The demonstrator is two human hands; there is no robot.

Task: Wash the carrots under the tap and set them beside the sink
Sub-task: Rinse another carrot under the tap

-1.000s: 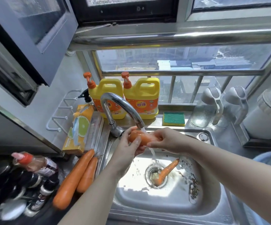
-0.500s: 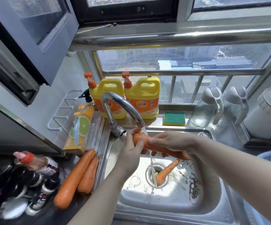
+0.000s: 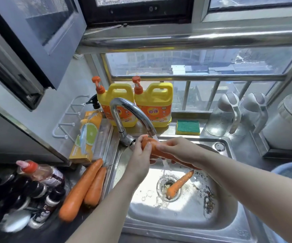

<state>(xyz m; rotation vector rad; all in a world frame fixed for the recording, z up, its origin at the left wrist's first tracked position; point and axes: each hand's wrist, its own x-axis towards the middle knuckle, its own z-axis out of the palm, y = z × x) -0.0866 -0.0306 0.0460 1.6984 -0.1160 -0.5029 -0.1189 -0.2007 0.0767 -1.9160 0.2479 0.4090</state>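
Water runs from the curved steel tap point(image 3: 133, 113) onto an orange carrot point(image 3: 161, 152) that I hold over the sink point(image 3: 182, 218). My left hand point(image 3: 140, 158) grips its thick end and my right hand point(image 3: 176, 149) wraps its middle. A smaller carrot point(image 3: 178, 185) lies in the basin with its thick end on the drain point(image 3: 168, 189). Two carrots, a long carrot point(image 3: 80, 190) and a shorter carrot point(image 3: 96, 187), lie side by side on the counter left of the sink.
Two yellow detergent jugs point(image 3: 152, 104) and a green sponge point(image 3: 188, 127) stand behind the sink. A citrus-print box point(image 3: 87, 135) leans at the left. Sauce bottles point(image 3: 36, 176) crowd the near left counter. Clear jugs point(image 3: 227, 114) stand at the right. Food scraps point(image 3: 207, 199) lie in the basin.
The carrot in my hands has turned from end-on to lying lengthwise, its tip pointing right. My right hand has slid along it under the stream.
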